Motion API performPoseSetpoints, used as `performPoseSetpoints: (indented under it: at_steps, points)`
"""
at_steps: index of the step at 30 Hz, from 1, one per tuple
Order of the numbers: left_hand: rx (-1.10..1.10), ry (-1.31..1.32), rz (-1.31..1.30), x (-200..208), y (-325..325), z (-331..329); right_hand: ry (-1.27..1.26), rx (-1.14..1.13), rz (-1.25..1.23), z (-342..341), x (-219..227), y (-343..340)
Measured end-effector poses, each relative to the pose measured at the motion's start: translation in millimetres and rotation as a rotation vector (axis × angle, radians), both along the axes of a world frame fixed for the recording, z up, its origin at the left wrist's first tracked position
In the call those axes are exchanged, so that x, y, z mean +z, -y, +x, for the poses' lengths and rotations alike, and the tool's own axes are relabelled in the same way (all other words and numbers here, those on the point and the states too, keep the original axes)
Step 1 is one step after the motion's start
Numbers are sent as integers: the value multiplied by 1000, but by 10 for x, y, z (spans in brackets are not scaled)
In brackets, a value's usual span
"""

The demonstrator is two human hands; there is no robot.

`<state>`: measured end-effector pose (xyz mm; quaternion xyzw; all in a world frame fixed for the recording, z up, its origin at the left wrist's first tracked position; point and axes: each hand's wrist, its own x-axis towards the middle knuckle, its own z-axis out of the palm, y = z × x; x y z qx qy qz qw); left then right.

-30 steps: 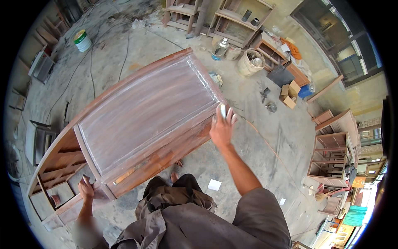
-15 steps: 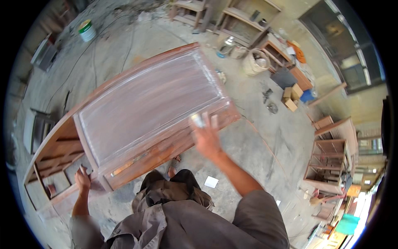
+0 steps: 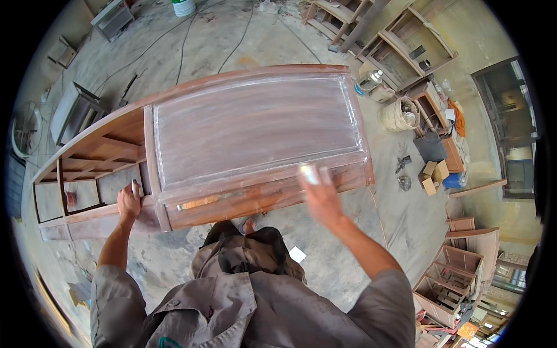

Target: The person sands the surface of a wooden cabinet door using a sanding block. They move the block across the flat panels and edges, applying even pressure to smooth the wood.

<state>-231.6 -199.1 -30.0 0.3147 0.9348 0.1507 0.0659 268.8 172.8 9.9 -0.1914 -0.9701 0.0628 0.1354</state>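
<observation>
A large reddish-brown wooden cabinet [image 3: 255,122] lies across the floor before me, its broad framed panel facing up and streaked with whitish dust. My left hand [image 3: 129,200] is closed over the cabinet's near rail, beside the open compartments; a small dark tip shows at its thumb. Over the near right part of the frame, my right hand [image 3: 324,200] is blurred by motion. Between its fingers is a small pale pad [image 3: 309,174], white with a yellowish edge, at the lower border of the panel. Its exact kind is too smeared to tell.
Beyond the cabinet's right end stand a dusty bucket [image 3: 399,114], a clear bottle [image 3: 369,81] and open cardboard boxes [image 3: 434,176]. Wooden furniture frames [image 3: 449,278] stand at the right. Dark cables [image 3: 184,49] run over the far floor. A white sheet [image 3: 297,254] lies near my feet.
My view has turned and shifted, so the cabinet appears more level and farther right. My right hand stays at the panel's near border with the pale pad; my left keeps its hold on the rail.
</observation>
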Motion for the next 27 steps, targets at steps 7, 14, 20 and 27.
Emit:
performPoseSetpoints:
  at_steps: [7, 14, 20, 27]
  points:
    - [1, -13, 11, 1, -17, 12, 65, 172, 45, -23, 84, -92]
    - [5, -25, 11, -39, -5, 18, -70, 256, -104, -890, 62, 658]
    - [14, -43, 29, 39, -80, 60, 40, 189, -36, -412, 106, 177]
    - [33, -40, 15, 71, -35, 93, 68, 380, 64, -861, 46, 457]
